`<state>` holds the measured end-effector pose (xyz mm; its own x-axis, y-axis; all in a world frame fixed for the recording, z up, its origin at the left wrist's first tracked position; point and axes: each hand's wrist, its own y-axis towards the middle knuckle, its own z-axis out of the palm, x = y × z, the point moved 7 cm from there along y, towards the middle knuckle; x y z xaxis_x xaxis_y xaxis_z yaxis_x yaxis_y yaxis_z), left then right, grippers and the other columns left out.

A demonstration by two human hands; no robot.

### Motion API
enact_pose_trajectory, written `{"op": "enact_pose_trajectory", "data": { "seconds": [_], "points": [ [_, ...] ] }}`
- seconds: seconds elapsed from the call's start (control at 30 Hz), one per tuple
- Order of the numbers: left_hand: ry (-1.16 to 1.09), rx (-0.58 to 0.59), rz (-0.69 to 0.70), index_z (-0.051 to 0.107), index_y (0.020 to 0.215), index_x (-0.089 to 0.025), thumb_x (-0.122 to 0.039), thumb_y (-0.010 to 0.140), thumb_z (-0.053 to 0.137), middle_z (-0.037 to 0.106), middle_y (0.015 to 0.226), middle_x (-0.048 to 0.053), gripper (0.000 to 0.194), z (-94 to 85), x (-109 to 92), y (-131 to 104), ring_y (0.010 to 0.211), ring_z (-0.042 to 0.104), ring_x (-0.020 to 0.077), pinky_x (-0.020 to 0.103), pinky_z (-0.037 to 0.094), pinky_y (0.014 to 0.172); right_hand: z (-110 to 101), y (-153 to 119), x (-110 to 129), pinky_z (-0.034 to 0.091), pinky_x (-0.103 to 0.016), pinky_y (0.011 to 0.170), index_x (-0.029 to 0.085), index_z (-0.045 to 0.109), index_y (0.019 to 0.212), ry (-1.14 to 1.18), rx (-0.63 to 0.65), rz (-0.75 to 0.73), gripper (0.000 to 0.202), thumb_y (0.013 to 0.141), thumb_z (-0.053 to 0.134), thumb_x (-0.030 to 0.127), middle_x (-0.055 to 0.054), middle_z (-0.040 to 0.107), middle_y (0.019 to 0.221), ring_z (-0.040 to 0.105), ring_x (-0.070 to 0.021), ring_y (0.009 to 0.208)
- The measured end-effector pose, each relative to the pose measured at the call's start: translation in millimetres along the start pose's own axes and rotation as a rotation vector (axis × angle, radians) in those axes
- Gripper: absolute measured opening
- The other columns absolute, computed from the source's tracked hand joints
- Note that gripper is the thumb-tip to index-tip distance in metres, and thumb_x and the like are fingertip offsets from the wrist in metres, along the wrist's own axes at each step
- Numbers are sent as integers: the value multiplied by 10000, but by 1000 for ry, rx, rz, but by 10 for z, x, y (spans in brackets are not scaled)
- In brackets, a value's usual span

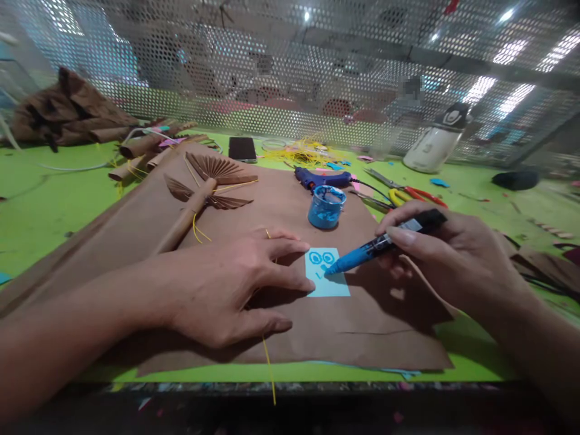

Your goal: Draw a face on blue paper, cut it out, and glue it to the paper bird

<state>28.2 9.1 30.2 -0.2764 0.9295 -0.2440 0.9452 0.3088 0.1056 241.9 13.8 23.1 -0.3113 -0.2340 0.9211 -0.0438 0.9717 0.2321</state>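
Note:
Between thumb and fingers, my right hand grips a blue marker, its tip down on a small light-blue paper square. Two ringed eyes, a nose shape and a short mouth stroke are drawn there in blue. My left hand lies with fingers spread, two fingertips pressing the square's left edge. Beneath both is a large brown paper sheet. Beyond my left hand lies a rolled brown paper tube with pleated paper fans and yellow string at its top.
A blue-smeared jar stands behind the square, near a blue glue gun. Scissors lie to its right. A phone, yellow strings, a white bottle and crumpled brown paper sit farther back, before a perforated metal screen.

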Motion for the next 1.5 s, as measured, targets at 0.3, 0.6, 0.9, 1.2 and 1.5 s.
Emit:
{"op": "enact_pose_trajectory", "data": {
  "seconds": [0.3,0.6,0.9,1.2,1.5],
  "points": [
    [-29,-16,2,716,1180,-221,-371,873,624,606,1330,179,354,-3,5,-5,1196,580,372,528,454,1026,8,-12,6,513,-231,433,241,675,853,-4,-11,20,212,826,735,443,17,643,605,596,-135,480],
    [-48,-15,-15,720,1173,-224,-352,853,658,608,1337,164,350,-2,1,-2,1218,568,371,509,439,1055,18,3,13,514,-215,422,237,669,846,-21,7,12,220,833,726,449,17,641,592,589,-129,474],
    [-12,-11,-8,711,1171,-232,-364,877,617,609,1321,158,336,13,8,0,1195,577,350,496,459,1026,19,-9,20,519,-217,412,239,669,849,-31,-1,3,206,838,720,439,24,644,588,590,-125,451],
    [-16,-21,15,711,1150,-224,-364,877,611,620,1286,161,322,11,6,-5,1193,569,353,510,456,1025,-23,-18,64,516,-229,434,233,678,832,-139,-8,-43,217,837,716,447,11,644,592,605,-138,476],
    [-31,-29,8,711,1153,-230,-348,867,626,608,1323,155,320,2,9,-9,1226,551,375,529,436,1042,-51,-32,74,486,-238,418,244,698,796,-19,-69,-27,144,802,746,379,23,633,577,584,-131,447]
  ]
}}
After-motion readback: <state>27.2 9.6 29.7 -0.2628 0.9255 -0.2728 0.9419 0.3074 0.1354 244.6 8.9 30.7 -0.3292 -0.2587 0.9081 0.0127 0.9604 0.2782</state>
